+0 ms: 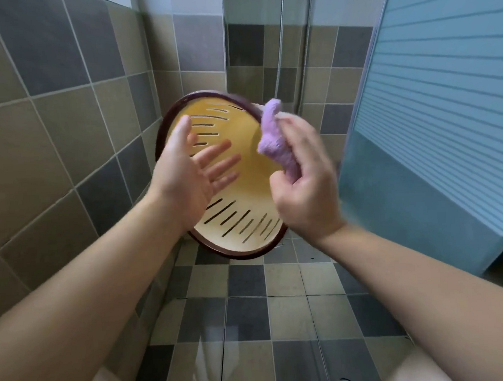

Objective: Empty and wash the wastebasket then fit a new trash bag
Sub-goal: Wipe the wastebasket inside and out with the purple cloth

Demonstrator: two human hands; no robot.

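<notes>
With your left hand (pixel 189 167) spread wide inside the tilted wastebasket (pixel 246 231) and your right hand (pixel 304 184) gripping the purple cloth (pixel 272 136), steady the rim before wiping each slotted wall.

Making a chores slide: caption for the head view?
Right hand wipes the yellow wastebasket with a purple cloth.

Tight shower corner, with open floor only toward the near side.

The tiled wall (pixel 51 119) closes the left and the frosted glass panel (pixel 433 116) the right, leaving a narrow channel. The tilted wastebasket (pixel 243 173) fills its far end, mouth facing us, and both hands (pixel 185 170) already crowd that opening, the right one bunching a purple cloth (pixel 273 133) at the rim. The checkered floor (pixel 279 305) beneath the forearms lies bare.
</notes>
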